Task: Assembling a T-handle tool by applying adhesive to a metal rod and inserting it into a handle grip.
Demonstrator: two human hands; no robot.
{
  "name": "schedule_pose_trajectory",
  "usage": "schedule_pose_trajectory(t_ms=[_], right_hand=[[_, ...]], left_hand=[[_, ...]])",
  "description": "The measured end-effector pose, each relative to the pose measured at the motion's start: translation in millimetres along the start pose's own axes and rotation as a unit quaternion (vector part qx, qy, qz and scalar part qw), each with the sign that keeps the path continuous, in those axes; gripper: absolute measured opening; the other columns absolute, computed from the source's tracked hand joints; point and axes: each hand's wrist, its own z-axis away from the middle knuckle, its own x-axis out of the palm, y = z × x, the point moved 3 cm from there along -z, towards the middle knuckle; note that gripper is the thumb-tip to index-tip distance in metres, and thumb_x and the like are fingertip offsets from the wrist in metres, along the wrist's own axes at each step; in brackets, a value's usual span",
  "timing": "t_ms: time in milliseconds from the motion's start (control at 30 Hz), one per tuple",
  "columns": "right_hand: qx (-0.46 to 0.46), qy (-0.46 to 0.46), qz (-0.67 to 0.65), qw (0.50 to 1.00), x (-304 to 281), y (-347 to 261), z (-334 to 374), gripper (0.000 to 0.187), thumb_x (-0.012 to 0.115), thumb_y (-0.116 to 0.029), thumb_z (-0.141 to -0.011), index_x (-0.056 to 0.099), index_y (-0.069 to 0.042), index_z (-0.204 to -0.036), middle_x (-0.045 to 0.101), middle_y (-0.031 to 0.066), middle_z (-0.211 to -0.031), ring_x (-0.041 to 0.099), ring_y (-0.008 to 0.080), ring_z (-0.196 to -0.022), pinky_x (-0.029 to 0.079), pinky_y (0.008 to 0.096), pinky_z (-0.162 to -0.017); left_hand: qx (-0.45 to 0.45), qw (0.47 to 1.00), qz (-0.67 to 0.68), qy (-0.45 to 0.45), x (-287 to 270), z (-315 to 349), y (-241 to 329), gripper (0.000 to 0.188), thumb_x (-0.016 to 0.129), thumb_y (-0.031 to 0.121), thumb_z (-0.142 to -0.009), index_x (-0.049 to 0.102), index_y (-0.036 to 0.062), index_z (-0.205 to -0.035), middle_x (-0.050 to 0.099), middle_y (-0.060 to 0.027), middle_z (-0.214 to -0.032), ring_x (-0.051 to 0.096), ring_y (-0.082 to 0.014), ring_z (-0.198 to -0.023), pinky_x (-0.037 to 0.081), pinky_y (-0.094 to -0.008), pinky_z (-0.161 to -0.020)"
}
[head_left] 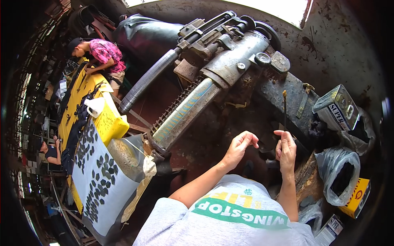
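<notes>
My left hand (241,148) is in front of my body, its thumb and fingertips pinched together. Whatever they hold, if anything, is too small to name. My right hand (285,151) is raised beside it with curled fingers, and their contents are hidden. A thin dark stick (285,110) with a yellowish top stands just above my right fingers; I cannot tell whether it is held. Between the hands and a little below lies a dark rounded thing (266,153), unclear in shadow. Ahead stands a large worn machine (234,55) with a long arm and a coil spring.
To the left, a yellow-covered table (76,92) and a pale sheet (84,180) carry dark cut pieces (100,180). A person (104,55) leans over the table; another (51,153) is farther left. Metal can (338,108), plastic bag (338,172) and yellow box (357,199) stand right.
</notes>
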Motion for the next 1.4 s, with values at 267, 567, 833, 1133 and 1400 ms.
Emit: schedule_pose_trajectory(t_ms=[267, 567, 833, 1133, 1400], right_hand=[[0.025, 0.022, -0.021, 0.999, 0.0, -4.2, 5.8, 0.010, 0.052, -0.016, -0.100, 0.050, -0.007, -0.096, 0.044, -0.0049, -0.058, 0.037, 0.0018, -0.047, 0.028, 0.0202, -0.041], [-0.013, 0.046, 0.098, 0.994, -8.4, -14.1, 14.1, 0.011, 0.054, -0.010, -0.097, 0.054, -0.002, -0.089, 0.046, -0.0039, -0.056, 0.037, 0.0018, -0.049, 0.028, 0.0235, -0.044], [-0.021, 0.061, 0.120, 0.991, -13.5, -14.8, 14.7, 0.010, 0.055, -0.008, -0.096, 0.053, -0.001, -0.089, 0.046, -0.0020, -0.057, 0.037, 0.0031, -0.051, 0.029, 0.0251, -0.046], [-0.021, 0.038, 0.122, 0.992, -5.7, -12.9, 14.1, 0.007, 0.055, -0.006, -0.095, 0.054, -0.001, -0.090, 0.046, -0.0013, -0.056, 0.039, 0.0038, -0.050, 0.030, 0.0257, -0.046], [-0.030, 0.041, 0.140, 0.989, -5.3, -18.5, 13.4, 0.005, 0.056, -0.006, -0.094, 0.055, -0.001, -0.091, 0.045, 0.0002, -0.055, 0.040, 0.0045, -0.049, 0.031, 0.0262, -0.045]], left_hand=[[-0.016, 0.992, -0.089, 0.083, -0.1, 4.9, 16.5, 0.016, 0.065, 0.009, -0.092, 0.068, -0.0014, -0.103, 0.069, -0.0088, -0.082, 0.061, -0.0101, -0.062, 0.050, -0.0209, -0.061], [-0.059, 0.994, 0.088, 0.009, 12.3, -4.0, 20.6, 0.038, 0.054, 0.009, -0.098, 0.049, -0.0034, -0.133, 0.063, -0.0218, -0.119, 0.064, -0.0293, -0.109, 0.047, -0.0365, -0.100], [-0.028, 0.999, 0.044, 0.001, 10.9, -5.6, 18.1, 0.041, 0.060, 0.003, -0.093, 0.050, -0.0035, -0.131, 0.057, -0.0231, -0.127, 0.056, -0.0305, -0.120, 0.045, -0.0386, -0.104], [-0.097, 0.988, -0.041, 0.112, -8.1, -3.8, 13.2, 0.025, 0.065, 0.011, -0.092, 0.063, -0.0038, -0.112, 0.070, -0.0185, -0.103, 0.070, -0.0262, -0.093, 0.057, -0.0354, -0.087], [-0.027, 0.997, 0.014, 0.075, 0.1, -7.2, 17.0, 0.036, 0.065, -0.003, -0.087, 0.059, -0.0038, -0.122, 0.062, -0.0190, -0.123, 0.062, -0.0254, -0.113, 0.053, -0.0355, -0.095]])
